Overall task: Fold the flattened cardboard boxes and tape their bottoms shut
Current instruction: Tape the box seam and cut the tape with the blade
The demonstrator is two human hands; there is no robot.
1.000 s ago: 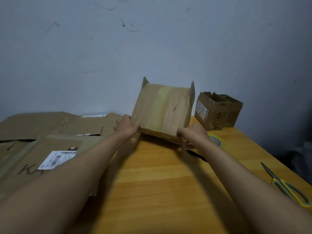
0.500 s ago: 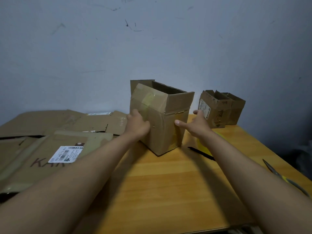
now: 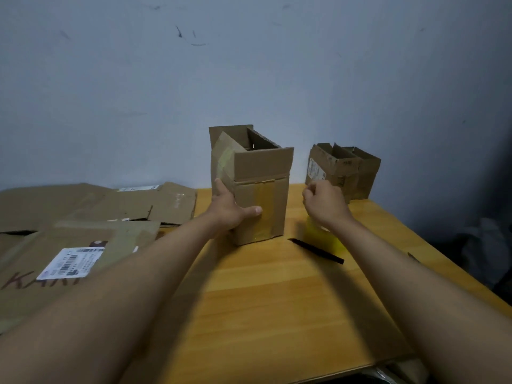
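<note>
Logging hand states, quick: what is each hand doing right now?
Left hand: holds the upright cardboard box, thumb across its front.
Right hand: fingers curled, holding nothing visible.

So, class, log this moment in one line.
box: upright, top open | left hand: holds box | right hand: curled, off box

The room is dim, with a cool grey-blue cast over the wall (image 3: pixel 249 79). The light seems to fall from above and somewhat behind, since soft shadows of both forearms spread forward across the wooden surface (image 3: pixel 277 300), and the upright box (image 3: pixel 260 195) throws a faint shadow at its base. The yellow wood gives back a mild sheen in its middle. The right hand (image 3: pixel 324 203) is smeared by motion blur; the left hand (image 3: pixel 230 209) is sharper. The far right corner sinks into near blackness. The wide lens stretches the forearms at the lower edges, and everything looks slightly soft and grainy.
</note>
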